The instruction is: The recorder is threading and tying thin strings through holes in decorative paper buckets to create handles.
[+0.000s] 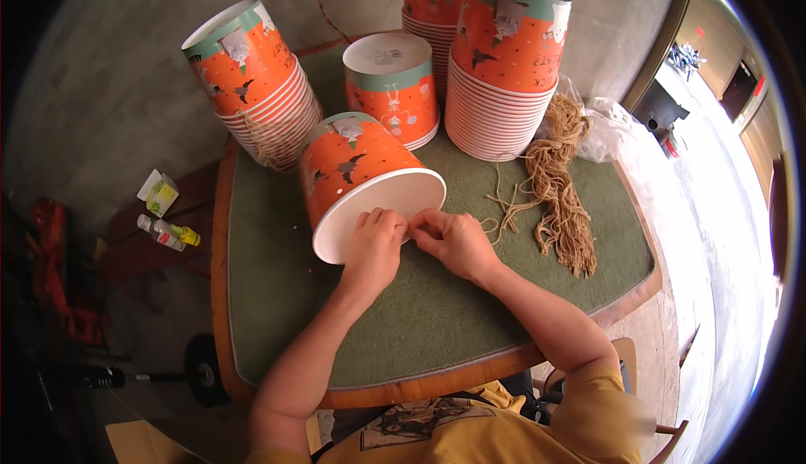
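A large orange paper bucket [363, 160] with a green band and bat pictures lies on its side, its white open mouth facing me. My left hand [375, 241] is in front of the mouth at its lower rim, fingers curled and pressed together. Right beside it, my right hand [457, 241] is closed in a pinch, its fingertips meeting those of the left. What the fingertips hold is too small and hidden to make out. A thin strand of jute rope [494, 230] lies just beyond my right hand.
A bundle of tan jute ropes [564, 199] lies on the green-covered table [437, 330], right. Behind stand nested bucket stacks at left [252, 78] and right [502, 69], and an upturned bucket [390, 94]. More rope hangs at the left stack. Bottles [161, 232] sit left of the table.
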`<state>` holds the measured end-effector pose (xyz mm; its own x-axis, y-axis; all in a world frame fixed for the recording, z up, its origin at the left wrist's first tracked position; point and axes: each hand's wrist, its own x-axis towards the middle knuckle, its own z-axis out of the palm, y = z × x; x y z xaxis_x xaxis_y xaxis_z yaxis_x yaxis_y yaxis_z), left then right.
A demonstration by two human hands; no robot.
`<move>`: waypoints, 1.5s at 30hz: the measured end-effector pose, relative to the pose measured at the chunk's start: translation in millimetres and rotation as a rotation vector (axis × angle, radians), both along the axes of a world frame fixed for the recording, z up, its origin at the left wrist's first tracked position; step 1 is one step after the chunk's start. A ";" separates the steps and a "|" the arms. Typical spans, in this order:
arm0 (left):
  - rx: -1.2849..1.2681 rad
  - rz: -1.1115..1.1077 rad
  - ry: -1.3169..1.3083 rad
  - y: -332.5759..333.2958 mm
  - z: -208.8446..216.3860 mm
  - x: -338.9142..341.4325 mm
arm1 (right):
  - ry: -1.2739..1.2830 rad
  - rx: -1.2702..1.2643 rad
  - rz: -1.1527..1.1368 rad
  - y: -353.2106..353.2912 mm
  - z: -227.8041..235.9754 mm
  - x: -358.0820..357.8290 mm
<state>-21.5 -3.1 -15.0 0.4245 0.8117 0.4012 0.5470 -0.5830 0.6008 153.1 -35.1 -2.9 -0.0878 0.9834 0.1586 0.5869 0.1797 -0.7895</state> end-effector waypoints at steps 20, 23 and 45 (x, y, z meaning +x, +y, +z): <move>0.223 0.132 0.134 -23.4 11.2 8.4 | -0.019 -0.096 0.006 1.2 10.4 0.2; 0.207 0.130 0.117 -22.3 9.6 8.4 | -0.019 -0.095 0.007 1.4 9.4 0.6; 0.212 0.163 0.056 -12.9 -1.7 7.0 | -0.080 0.114 0.093 -4.3 -0.6 5.3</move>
